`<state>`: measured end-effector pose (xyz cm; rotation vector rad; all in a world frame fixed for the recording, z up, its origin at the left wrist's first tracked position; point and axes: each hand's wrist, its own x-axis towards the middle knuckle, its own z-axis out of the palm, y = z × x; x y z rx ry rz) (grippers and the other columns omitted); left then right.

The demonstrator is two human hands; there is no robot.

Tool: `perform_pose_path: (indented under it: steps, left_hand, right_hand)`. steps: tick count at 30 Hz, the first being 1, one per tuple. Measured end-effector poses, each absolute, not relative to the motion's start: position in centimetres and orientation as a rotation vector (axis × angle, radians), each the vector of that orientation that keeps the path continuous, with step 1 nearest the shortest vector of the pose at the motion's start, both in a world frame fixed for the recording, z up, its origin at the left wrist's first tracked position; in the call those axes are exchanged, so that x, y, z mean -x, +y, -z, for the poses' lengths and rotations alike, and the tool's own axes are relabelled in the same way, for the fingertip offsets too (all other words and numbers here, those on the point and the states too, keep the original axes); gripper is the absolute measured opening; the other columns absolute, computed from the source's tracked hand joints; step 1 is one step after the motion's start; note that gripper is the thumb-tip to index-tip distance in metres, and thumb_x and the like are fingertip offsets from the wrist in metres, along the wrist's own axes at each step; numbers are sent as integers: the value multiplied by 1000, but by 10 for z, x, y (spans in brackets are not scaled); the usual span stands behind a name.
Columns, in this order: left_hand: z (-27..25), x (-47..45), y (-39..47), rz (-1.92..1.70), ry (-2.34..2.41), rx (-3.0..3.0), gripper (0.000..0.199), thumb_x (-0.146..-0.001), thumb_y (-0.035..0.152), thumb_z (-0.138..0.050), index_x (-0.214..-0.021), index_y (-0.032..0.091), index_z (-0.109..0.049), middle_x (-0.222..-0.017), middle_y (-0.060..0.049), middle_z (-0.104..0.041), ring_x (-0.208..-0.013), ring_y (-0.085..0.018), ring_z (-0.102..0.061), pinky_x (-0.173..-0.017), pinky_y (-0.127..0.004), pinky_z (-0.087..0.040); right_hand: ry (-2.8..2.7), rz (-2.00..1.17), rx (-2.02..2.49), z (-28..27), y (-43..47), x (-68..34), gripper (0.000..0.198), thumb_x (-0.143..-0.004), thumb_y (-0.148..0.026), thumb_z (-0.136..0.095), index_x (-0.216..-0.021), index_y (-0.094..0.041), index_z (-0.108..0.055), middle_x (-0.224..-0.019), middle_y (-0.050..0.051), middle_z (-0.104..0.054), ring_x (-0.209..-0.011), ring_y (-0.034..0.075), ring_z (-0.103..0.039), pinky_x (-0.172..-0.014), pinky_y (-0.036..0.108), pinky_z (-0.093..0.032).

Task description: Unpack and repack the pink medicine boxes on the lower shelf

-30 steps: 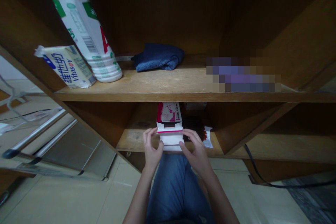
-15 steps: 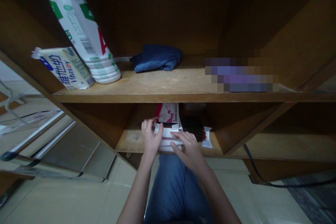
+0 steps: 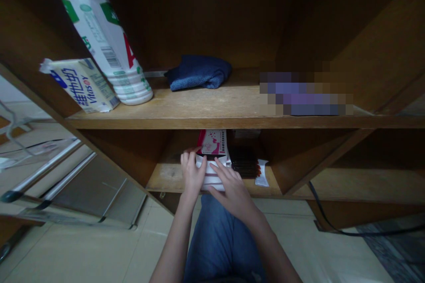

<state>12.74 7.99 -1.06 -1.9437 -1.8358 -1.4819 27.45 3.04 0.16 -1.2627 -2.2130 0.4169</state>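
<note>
Reaching forward over blue jeans [image 3: 222, 239], which lie nearer than the pink-and-white carton [image 3: 213, 142], the person has both hands at that carton's near end. The right hand [image 3: 229, 181] lies slantwise across the white flaps [image 3: 210, 170] there, its grip wide, fingers extended and thumb set apart, clasping nothing visible. The left hand [image 3: 192, 172] curls at the left corner of the same end, thumb beside the card; I cannot tell whether its grip pinches the card or only braces it. The step in hand looks to be working those flaps, though the direction of folding is unclear. From this position, the next move seems to call for the left side to be steadied and for light, even fingertip pressure, since thin card could crease. The carton rests on the lower shelf [image 3: 171, 177], with a dark stack with orange-red ends [image 3: 245, 168] just to its right and a small white packet [image 3: 262, 174] beyond that stack. On the upper shelf [image 3: 232, 108], above the carton, sit a folded navy cloth [image 3: 199, 72] and, up to the left, a Vitasoy drink box [image 3: 83, 86] and a white bottle [image 3: 102, 44].
</note>
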Motion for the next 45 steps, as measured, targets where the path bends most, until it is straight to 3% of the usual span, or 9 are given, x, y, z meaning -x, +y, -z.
perform_pose_path:
  steps: [4, 10, 13, 17, 21, 28, 40, 45]
  left_hand:
    - [10, -122, 77, 1715, -1865, 1999, 23, -77, 20, -57, -99, 17, -60, -94, -7, -57, -89, -21, -55, -79, -36, -47]
    - [18, -108, 83, 2684, -1940, 1831, 40, -68, 16, -59, -108, 16, -54, -107, -10, -61, -91, -17, -61, -78, -29, -49]
    - [20, -105, 88, 2892, -1964, 1660, 43, -66, 17, -60, -108, 16, -54, -105, -10, -64, -96, -18, -61, -81, -29, -48]
    - [19, -106, 89, 2855, -1955, 1707, 40, -66, 17, -60, -106, 15, -56, -104, -10, -64, -97, -18, -61, -81, -29, -48]
    - [17, -108, 85, 2757, -1950, 1771, 38, -67, 19, -62, -105, 14, -56, -100, -11, -66, -82, -15, -64, -76, -28, -51]
    - [15, -115, 77, 2753, -1898, 1748, 37, -67, 20, -67, -102, 15, -57, -100, -11, -66, -73, -13, -65, -69, -26, -53]
    - [19, -126, 72, 2608, -1917, 1817, 26, -75, 27, -61, -98, 14, -60, -95, -10, -68, -86, -19, -66, -78, -31, -53]
    - [18, -126, 71, 2583, -1915, 1833, 26, -76, 28, -61, -98, 14, -60, -96, -10, -68, -87, -19, -66, -78, -31, -53]
  right_hand:
    - [-2159, -524, 1195, 4, 24, -285, 53, -86, -35, -50, -136, -23, -37, -145, 7, -37, -128, 26, -38, -103, 47, -33]
    - [-1859, -677, 1195, 13, 24, -312, 52, -87, -34, -50, -136, -25, -36, -139, 9, -44, -128, 24, -39, -104, 46, -33]
    - [-1807, -673, 1196, 13, 27, -314, 52, -85, -35, -52, -134, -26, -40, -136, 9, -47, -126, 25, -41, -103, 48, -35]
    - [-1747, -602, 1191, 8, 28, -302, 44, -85, -33, -53, -127, -24, -49, -129, 9, -54, -120, 25, -46, -100, 47, -38]
    - [-1764, -510, 1163, 1, 28, -286, 36, -84, -30, -52, -119, -23, -56, -118, 9, -62, -111, 25, -53, -95, 46, -43]
    - [-1920, -428, 1126, -12, 32, -272, 35, -84, -25, -51, -118, -20, -57, -116, 8, -63, -108, 23, -54, -95, 42, -44]
    - [-2030, -412, 1287, 8, 40, -265, 60, -84, -37, -51, -138, -16, -37, -143, 17, -36, -127, 31, -41, -100, 49, -37]
    - [-2045, -450, 1261, 8, 45, -263, 62, -83, -38, -53, -139, -21, -34, -144, 15, -35, -127, 33, -40, -99, 52, -36]
